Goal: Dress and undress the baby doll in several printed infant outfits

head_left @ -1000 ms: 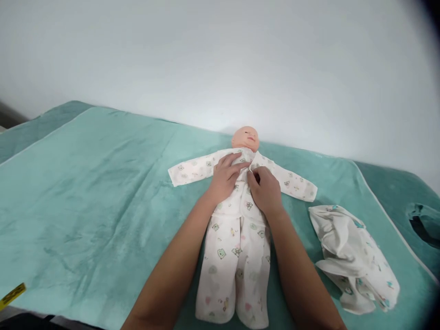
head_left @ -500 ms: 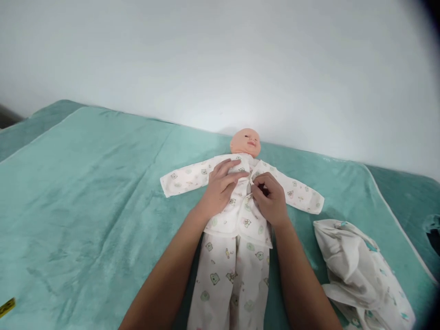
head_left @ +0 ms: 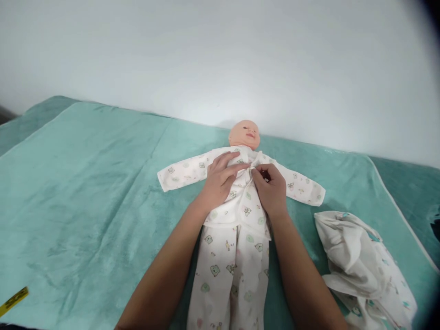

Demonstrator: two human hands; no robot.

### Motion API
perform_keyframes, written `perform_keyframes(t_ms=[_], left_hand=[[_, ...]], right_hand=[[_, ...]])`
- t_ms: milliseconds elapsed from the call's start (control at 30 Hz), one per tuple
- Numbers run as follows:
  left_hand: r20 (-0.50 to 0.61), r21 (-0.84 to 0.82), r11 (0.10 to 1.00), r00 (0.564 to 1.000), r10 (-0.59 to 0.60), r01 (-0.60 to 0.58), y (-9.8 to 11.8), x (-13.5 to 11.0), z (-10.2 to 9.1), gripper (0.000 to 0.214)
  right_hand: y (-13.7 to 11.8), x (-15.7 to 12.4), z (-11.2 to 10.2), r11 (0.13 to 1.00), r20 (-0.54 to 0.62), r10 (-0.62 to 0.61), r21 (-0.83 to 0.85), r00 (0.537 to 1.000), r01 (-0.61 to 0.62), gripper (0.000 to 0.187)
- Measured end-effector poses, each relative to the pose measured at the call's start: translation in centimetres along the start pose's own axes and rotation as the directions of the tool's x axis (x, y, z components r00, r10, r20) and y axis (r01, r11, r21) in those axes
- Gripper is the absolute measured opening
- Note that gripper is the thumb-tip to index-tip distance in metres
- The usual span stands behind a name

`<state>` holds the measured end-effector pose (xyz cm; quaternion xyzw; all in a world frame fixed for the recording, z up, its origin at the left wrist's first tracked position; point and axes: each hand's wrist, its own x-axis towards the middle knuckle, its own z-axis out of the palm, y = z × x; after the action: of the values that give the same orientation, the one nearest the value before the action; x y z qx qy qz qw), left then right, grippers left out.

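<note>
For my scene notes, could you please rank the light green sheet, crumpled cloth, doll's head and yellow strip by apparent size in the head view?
1. Light green sheet
2. Crumpled cloth
3. Doll's head
4. Yellow strip, visible part only

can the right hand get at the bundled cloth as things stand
Probably yes: the bundled cloth lies on the green cover close beside the right forearm, with nothing on top of it. The right hand seems to be pinching the white jacket, though, so it would have to let go first.
</note>
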<state>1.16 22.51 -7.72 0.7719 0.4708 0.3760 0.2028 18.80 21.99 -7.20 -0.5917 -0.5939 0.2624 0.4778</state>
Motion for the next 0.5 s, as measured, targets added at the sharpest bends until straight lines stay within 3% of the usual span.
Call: perform_keyframes(t_ms=[200,333,400,500], left_hand=[[-0.099,-0.053,0.996,0.993,0.072,-0.078,-0.1,-0.1,0.4,0.032],[-0.081,-0.089,0.992,0.993,0.083,-0.09,0.8,-2.0,0.1,0.033],[-0.066,-0.1,0.992,0.995,0.075,-0.082,1.0,-3.5,0.0,0.035],[-0.03,-0.089,0.991,0.995,0.098,-0.101,1.0,-5.1,0.0,0.039]], right_hand=[[-2.2,-1.5,-0.2,0.985,-0.064,-0.13,-0.122,0.989,0.121,0.019],[-4.0,-4.8,-0.1,0.918,0.094,-0.139,-0.362,0.986,0.164,0.03],[-4.0,-6.3,0.0,0.86,0.166,-0.136,-0.469,0.977,0.199,0.029],[-2.9,-7.4,-0.1,0.818,0.185,-0.165,-0.524,0.969,0.239,0.025]])
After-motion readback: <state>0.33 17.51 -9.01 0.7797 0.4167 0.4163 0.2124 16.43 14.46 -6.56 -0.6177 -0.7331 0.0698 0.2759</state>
